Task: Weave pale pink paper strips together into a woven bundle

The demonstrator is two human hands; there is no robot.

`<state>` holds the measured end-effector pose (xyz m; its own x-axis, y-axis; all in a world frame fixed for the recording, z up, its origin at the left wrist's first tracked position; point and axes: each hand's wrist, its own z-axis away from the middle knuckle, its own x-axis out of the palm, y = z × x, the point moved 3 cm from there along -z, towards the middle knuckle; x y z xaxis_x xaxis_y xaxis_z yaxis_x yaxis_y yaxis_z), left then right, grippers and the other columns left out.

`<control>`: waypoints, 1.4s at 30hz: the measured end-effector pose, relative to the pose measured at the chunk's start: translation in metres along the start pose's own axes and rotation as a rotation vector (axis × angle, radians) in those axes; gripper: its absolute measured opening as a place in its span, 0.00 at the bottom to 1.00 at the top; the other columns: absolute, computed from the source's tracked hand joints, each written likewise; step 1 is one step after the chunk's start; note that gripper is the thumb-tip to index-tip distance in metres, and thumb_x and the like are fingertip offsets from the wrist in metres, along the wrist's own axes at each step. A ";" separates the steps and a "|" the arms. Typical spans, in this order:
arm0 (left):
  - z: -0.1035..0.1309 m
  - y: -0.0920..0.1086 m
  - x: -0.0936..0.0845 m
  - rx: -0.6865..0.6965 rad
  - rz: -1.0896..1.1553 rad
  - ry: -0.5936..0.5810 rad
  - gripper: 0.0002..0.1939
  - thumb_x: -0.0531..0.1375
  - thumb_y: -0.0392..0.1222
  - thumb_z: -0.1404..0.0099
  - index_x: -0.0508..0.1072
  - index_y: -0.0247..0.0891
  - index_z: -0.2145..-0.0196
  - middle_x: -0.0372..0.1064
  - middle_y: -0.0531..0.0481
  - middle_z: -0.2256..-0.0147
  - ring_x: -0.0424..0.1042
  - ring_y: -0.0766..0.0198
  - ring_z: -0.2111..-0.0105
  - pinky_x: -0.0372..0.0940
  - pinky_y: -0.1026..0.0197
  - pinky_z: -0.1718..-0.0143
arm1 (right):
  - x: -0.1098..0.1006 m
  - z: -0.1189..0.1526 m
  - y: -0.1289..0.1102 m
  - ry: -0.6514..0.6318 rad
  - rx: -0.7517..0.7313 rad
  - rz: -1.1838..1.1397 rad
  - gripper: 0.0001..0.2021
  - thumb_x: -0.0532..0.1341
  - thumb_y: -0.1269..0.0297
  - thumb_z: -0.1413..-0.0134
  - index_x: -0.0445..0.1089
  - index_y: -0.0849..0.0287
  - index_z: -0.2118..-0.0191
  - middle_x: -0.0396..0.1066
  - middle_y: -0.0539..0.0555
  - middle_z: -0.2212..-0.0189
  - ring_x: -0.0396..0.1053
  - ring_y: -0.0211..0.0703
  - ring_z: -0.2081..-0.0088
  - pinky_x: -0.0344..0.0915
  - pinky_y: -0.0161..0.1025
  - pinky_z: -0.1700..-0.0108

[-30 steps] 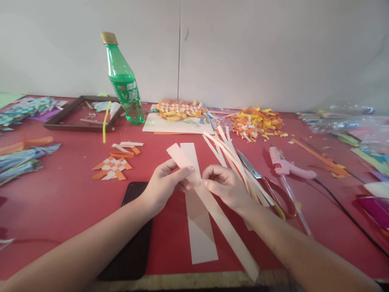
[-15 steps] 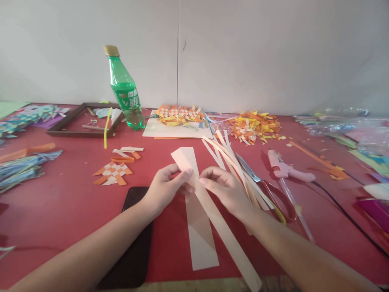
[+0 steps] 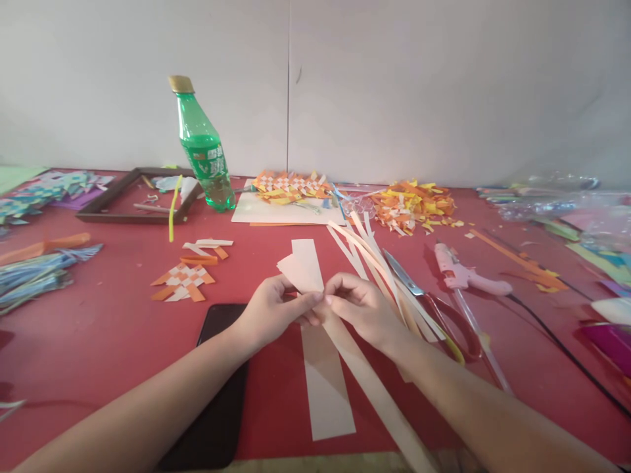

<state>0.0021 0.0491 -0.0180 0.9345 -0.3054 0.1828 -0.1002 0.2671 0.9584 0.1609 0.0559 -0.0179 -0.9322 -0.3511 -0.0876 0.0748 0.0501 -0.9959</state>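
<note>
Between my hands is a long pale paper strip (image 3: 367, 371), running from its top end down to the lower right past the table edge. My left hand (image 3: 276, 309) pinches it with the thumb on top. Close beside, the thumb and forefinger of my right hand (image 3: 362, 309) grip the same strip at its edge; the two thumbs nearly meet. Beneath lies a wider pale paper strip (image 3: 328, 387) on the red table (image 3: 276, 420). Thin paper strips (image 3: 377, 253) fan out behind my right hand, beside scissors (image 3: 434, 309) with red and yellow handles.
A black phone (image 3: 217, 407) lies under my left forearm. A pink glue gun (image 3: 463, 272) with a cable is at the right. Woven orange-white paper (image 3: 182, 282) lies left, a green bottle (image 3: 204, 154) and dark frame (image 3: 133, 217) behind. Orange and yellow scraps (image 3: 414, 203) are heaped at the back.
My left thumb has slid down and right along the strip, closer to my right fingertips. The strip's top end sits slightly lower. The other things stay put.
</note>
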 end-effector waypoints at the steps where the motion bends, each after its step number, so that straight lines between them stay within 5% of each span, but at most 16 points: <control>1: 0.000 0.000 0.000 0.009 -0.004 -0.003 0.16 0.69 0.49 0.44 0.77 0.31 0.69 0.77 0.46 0.73 0.75 0.66 0.76 0.69 0.67 0.74 | 0.000 0.000 0.000 0.000 -0.007 0.001 0.04 0.60 0.66 0.50 0.65 0.59 0.73 0.63 0.47 0.76 0.60 0.35 0.73 0.57 0.34 0.71; 19: -0.003 0.001 -0.015 0.149 0.280 0.264 0.12 0.65 0.47 0.38 0.74 0.35 0.71 0.68 0.57 0.78 0.66 0.74 0.80 0.66 0.71 0.73 | 0.000 0.001 -0.002 -0.028 -0.004 -0.008 0.02 0.60 0.68 0.53 0.65 0.59 0.72 0.63 0.47 0.75 0.59 0.34 0.74 0.55 0.33 0.71; 28: 0.001 -0.003 0.000 -0.110 0.096 -0.032 0.13 0.72 0.43 0.50 0.78 0.31 0.70 0.71 0.51 0.77 0.68 0.71 0.79 0.66 0.69 0.75 | -0.001 0.003 0.003 0.007 0.066 -0.009 0.04 0.61 0.66 0.53 0.65 0.59 0.73 0.63 0.47 0.76 0.58 0.35 0.75 0.55 0.34 0.73; 36: 0.000 -0.001 -0.001 -0.055 0.070 -0.012 0.10 0.70 0.43 0.46 0.80 0.33 0.71 0.73 0.50 0.76 0.68 0.71 0.78 0.65 0.69 0.74 | 0.001 0.001 0.002 -0.013 0.039 -0.062 0.06 0.62 0.64 0.52 0.65 0.58 0.73 0.63 0.47 0.77 0.60 0.36 0.75 0.55 0.35 0.72; 42: -0.002 -0.003 -0.008 0.004 0.231 0.116 0.12 0.69 0.45 0.44 0.76 0.34 0.75 0.68 0.55 0.81 0.65 0.73 0.80 0.64 0.71 0.75 | 0.001 0.002 -0.002 0.005 0.042 -0.013 0.04 0.60 0.65 0.52 0.64 0.58 0.73 0.61 0.46 0.78 0.56 0.34 0.76 0.53 0.34 0.74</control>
<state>-0.0047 0.0529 -0.0230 0.9196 -0.1298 0.3708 -0.3167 0.3137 0.8951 0.1607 0.0536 -0.0156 -0.9351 -0.3464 -0.0747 0.0774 0.0062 -0.9970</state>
